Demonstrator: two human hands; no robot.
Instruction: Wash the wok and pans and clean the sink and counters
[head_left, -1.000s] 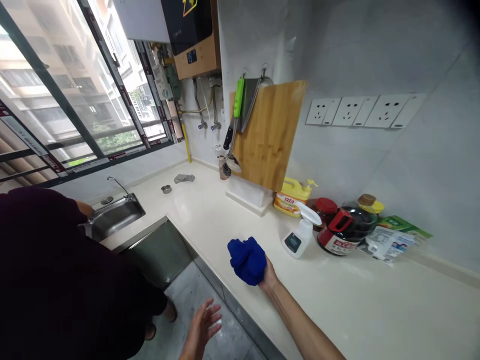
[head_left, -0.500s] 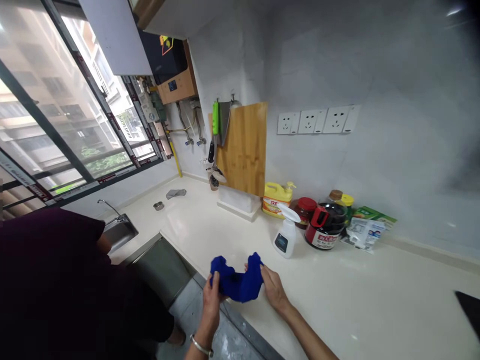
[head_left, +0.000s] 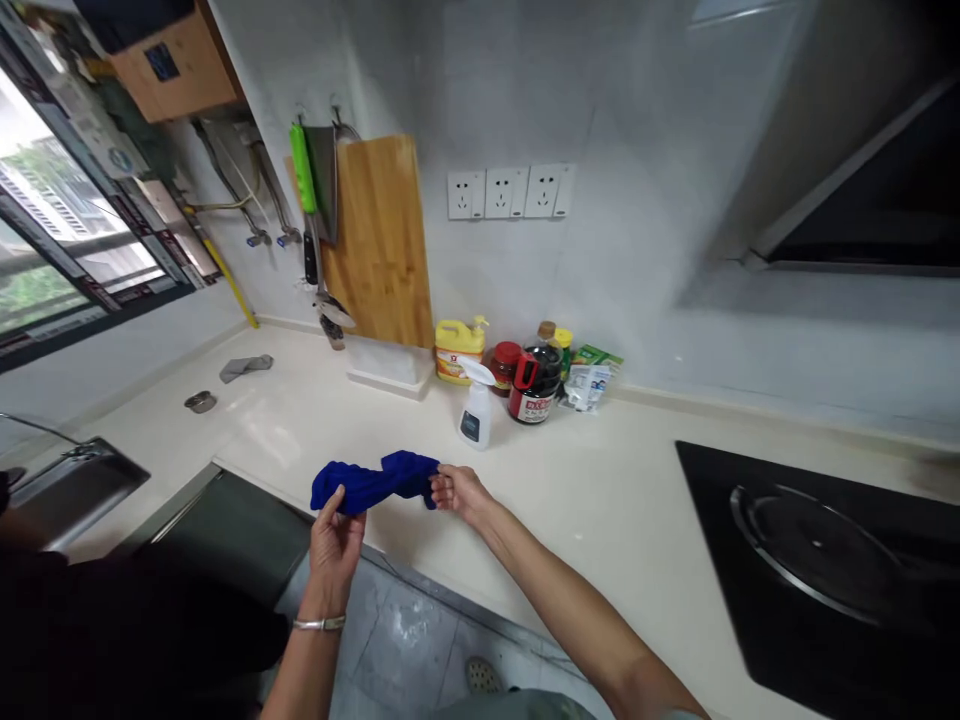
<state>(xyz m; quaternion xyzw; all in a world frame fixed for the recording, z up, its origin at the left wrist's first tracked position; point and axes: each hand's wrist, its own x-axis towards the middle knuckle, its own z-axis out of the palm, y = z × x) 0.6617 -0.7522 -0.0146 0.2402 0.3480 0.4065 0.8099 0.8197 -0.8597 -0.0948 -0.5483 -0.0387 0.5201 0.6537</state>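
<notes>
A crumpled blue cloth is stretched between my hands above the front edge of the pale countertop. My left hand, with a silver bangle at the wrist, grips the cloth's left part, thumb on top. On the other side, my right hand pinches its right end, fingers curled. Just beyond the cloth stands a white spray bottle, upright on the counter and touched by neither hand.
A black gas hob lies at right. Behind the spray bottle are a yellow detergent jug, a red-lidded jar and a dark sauce bottle. A cutting board hangs left. A person in dark clothes stands near the sink.
My view has swung right, bringing the hob into sight. The cloth, earlier bunched in a U shape, is now drawn out more lengthwise, still in both hands.
</notes>
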